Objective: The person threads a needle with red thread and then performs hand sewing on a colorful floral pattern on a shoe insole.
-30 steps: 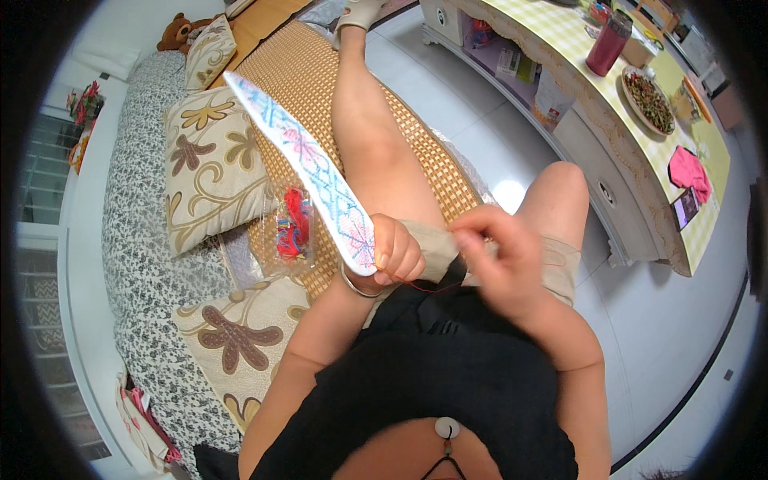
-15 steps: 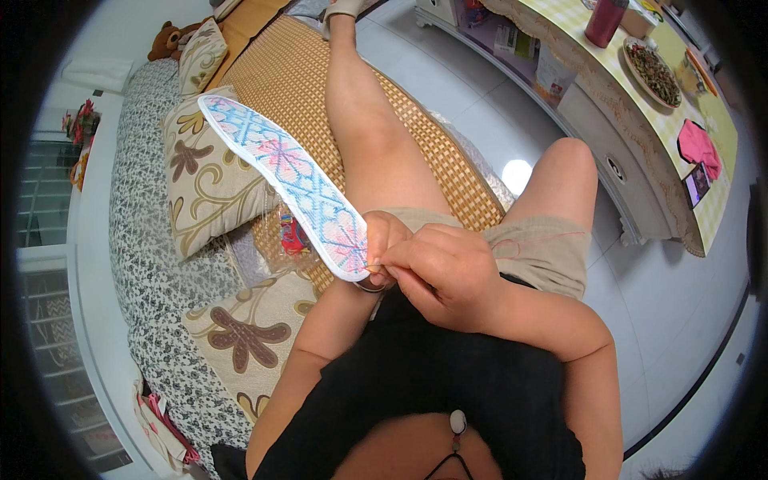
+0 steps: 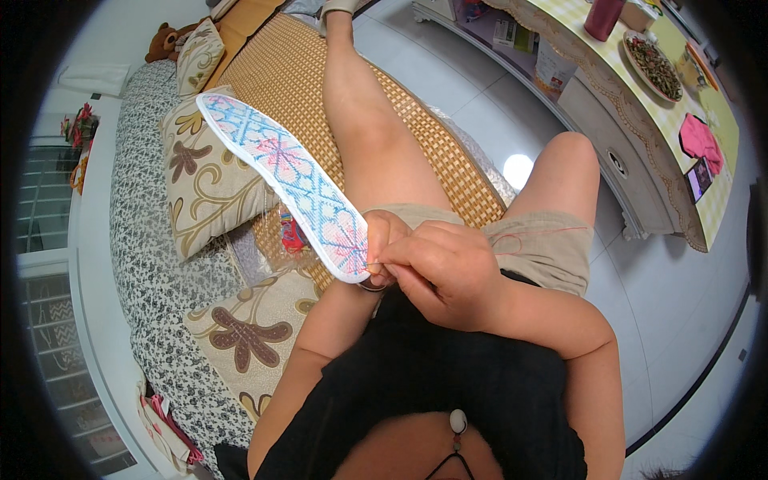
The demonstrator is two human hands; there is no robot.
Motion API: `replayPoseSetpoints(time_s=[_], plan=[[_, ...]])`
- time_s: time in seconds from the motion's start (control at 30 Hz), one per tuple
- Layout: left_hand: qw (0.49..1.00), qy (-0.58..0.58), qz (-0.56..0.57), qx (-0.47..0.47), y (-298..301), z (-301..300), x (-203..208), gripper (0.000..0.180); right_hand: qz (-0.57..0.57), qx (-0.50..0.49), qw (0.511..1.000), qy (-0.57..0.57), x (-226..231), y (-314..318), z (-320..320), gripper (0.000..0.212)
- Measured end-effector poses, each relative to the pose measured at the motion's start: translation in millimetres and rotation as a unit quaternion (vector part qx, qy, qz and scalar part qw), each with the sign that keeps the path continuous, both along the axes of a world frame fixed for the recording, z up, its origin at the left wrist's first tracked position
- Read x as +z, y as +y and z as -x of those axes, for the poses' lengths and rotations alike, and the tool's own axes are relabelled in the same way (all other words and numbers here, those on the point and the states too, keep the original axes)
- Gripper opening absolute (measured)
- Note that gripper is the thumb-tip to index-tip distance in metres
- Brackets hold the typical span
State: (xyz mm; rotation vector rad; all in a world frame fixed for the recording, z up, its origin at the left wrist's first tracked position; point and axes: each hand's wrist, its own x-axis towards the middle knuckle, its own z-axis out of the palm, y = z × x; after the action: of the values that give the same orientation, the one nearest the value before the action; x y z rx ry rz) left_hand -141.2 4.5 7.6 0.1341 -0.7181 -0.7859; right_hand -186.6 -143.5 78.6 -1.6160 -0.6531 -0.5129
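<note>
Insole (image 3: 280, 184) near 3 cushions (image 3: 248, 336); right hand (image 3: 452, 276) partly hides left hand (image 3: 386, 232).

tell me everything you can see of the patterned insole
The insole is a long, sole-shaped piece, fabric by its look, with a white rim, blue lattice lines and pink flower-like motifs. It slants from upper left to lower right, pattern showing. The left hand grips its lower end; the right hand is at that edge, touching unclear.
</note>
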Motion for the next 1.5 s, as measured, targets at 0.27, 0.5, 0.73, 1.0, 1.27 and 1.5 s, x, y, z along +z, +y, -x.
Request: replayPoseSetpoints(time_s=[0.27,0.5,0.73,1.0,1.27,1.5], plan=[[1.0,0.001,-0.003,-0.001,0.7,0.6,-1.6,0.037,0.009,0.001,1.0,-0.002,0.4,0.3,0.8,0.017],[1.0,0.004,-0.013,0.001,2.4,1.2,-1.5,0.037,0.012,0.004,1.0,0.001,0.7,-0.1,0.8,0.017],[0.995,0.033,-0.075,0.049,8.9,7.4,3.3,0.037,0.022,0.006,1.0,0.016,-4.6,-4.5,-1.4,0.013],[0.842,0.127,-0.472,0.228,12.1,29.4,54.2,0.012,-0.22,0.222,0.844,0.437,-46.4,-31.7,-8.7,0.013],[0.811,0.114,-0.507,0.27,7.0,34.1,62.9,0.01,-0.252,0.249,0.808,0.471,-53.8,-30.0,-11.1,0.017],[0.803,0.108,-0.511,0.286,9.3,35.5,62.3,0.009,-0.248,0.228,0.808,0.483,-65.0,-27.1,-11.3,0.019]])
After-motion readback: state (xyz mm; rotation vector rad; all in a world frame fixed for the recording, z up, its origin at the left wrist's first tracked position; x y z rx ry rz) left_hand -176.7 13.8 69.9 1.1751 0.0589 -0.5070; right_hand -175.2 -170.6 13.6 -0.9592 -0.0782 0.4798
